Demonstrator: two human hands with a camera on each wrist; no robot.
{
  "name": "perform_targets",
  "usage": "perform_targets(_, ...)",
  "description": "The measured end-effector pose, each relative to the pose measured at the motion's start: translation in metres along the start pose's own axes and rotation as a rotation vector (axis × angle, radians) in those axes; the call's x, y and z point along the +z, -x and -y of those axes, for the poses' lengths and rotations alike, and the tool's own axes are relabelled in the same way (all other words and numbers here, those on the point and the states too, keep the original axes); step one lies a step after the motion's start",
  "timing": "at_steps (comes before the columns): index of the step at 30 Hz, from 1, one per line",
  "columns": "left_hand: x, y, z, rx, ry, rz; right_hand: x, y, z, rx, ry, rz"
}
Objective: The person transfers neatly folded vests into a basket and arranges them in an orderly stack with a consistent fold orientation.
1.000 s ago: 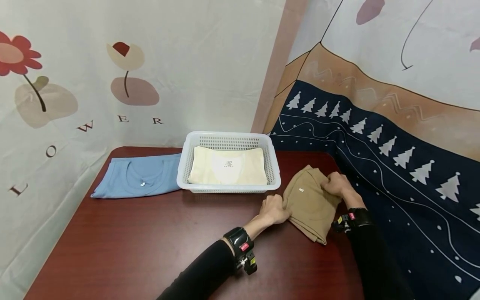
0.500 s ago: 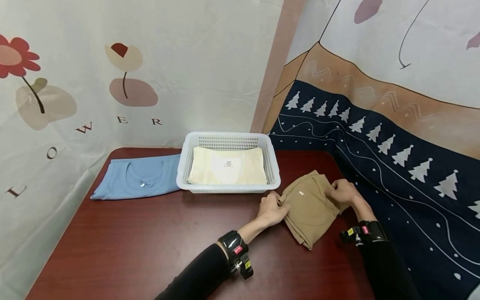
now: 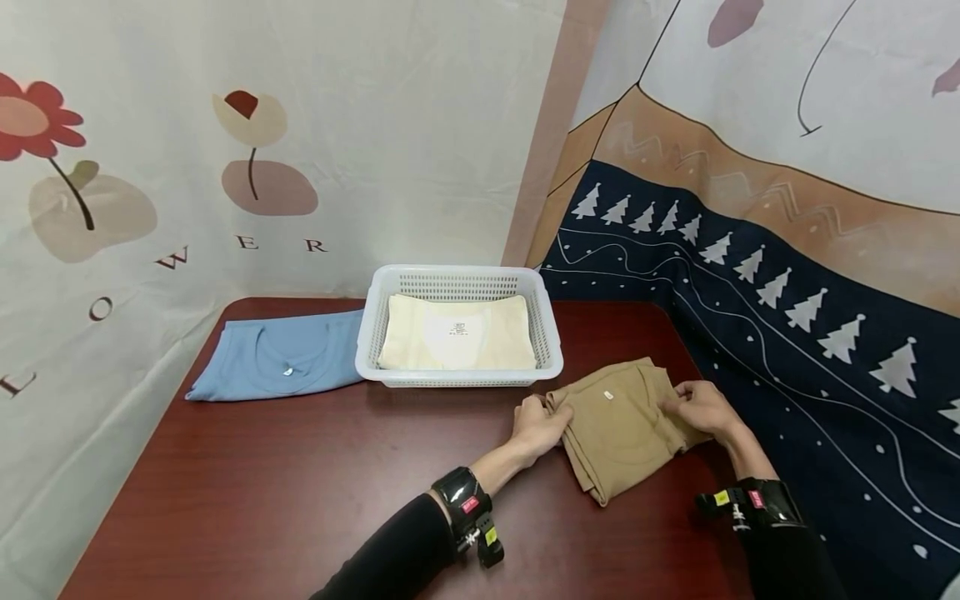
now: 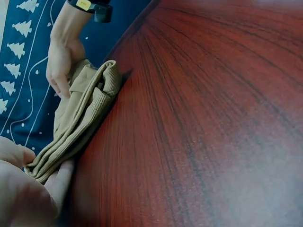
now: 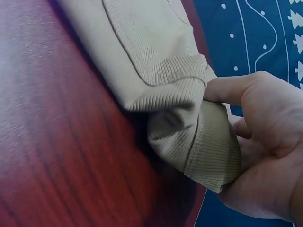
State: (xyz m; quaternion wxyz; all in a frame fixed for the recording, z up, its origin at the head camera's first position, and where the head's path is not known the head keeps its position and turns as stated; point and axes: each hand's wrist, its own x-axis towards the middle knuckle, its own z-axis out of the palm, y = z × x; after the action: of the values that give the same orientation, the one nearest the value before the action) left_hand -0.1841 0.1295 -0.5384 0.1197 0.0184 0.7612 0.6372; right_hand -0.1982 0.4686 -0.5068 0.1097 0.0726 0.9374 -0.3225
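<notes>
A folded tan shirt with a small white label lies on the right part of the table. At its left edge, my left hand pinches the folded layers between thumb and fingers, and the left wrist view shows those stacked layers edge-on. On the opposite side my right hand grips the shirt. Close up in the right wrist view, a ribbed cuff bulges out beside the thumb, while the other fingertips are hidden behind the cloth.
A white plastic basket at the back middle holds a folded cream shirt. Left of it lies a folded blue shirt. The dark red table ends at the right, by a navy curtain with white trees.
Both hands have drawn the tan shirt toward the front and turned it clockwise. The right hand has moved right and nearer; the left hand has shifted slightly left. The basket and blue shirt stay put.
</notes>
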Motion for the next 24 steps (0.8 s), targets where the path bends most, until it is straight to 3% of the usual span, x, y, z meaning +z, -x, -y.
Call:
perform_targets(3,0.0,0.003,0.001,-0.061,0.088,0.035,0.002,0.006,-0.003,-0.002,-0.031,0.007)
perform_targets(6,-0.002,0.005,0.001,-0.086,0.105,0.082,0.004,0.01,-0.005,-0.009,-0.047,0.013)
perform_targets(12,-0.006,0.011,-0.001,-0.006,0.014,0.119,0.008,0.015,-0.008,-0.013,-0.088,0.005)
perform_targets(24,-0.007,0.016,0.0,0.04,-0.019,0.132,0.006,0.025,-0.009,-0.094,-0.149,-0.024)
